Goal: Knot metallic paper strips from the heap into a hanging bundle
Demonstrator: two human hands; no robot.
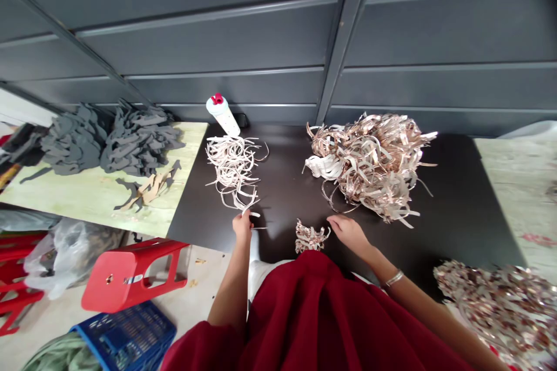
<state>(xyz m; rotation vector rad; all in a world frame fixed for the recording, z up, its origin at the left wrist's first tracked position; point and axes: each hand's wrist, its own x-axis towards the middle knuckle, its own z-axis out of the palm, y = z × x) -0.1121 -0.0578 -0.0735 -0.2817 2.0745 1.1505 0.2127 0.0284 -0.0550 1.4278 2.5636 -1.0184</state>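
My left hand (242, 225) is closed at the front of the dark table, a thin pale strip sticking out of its fingers to the right. Just beyond it lies a loose heap of narrow white strips (232, 168). My right hand (348, 232) has its fingers pressed together near the table's front; what sits in them, if anything, is too small to make out. Between both hands, close to my body, is a small pile of shiny rose-gold strips (308, 237). A large tangle of rose-gold and white strips (378, 165) lies beyond my right hand.
A white bottle (226, 119) with a red top stands behind the white strips. Grey cut pieces (139, 139) are heaped on the left table (87, 194). Below are a red stool (117, 281) and blue crate (130, 330). More shiny pieces (500, 301) lie right. A grey panel wall (217, 40) closes the back.
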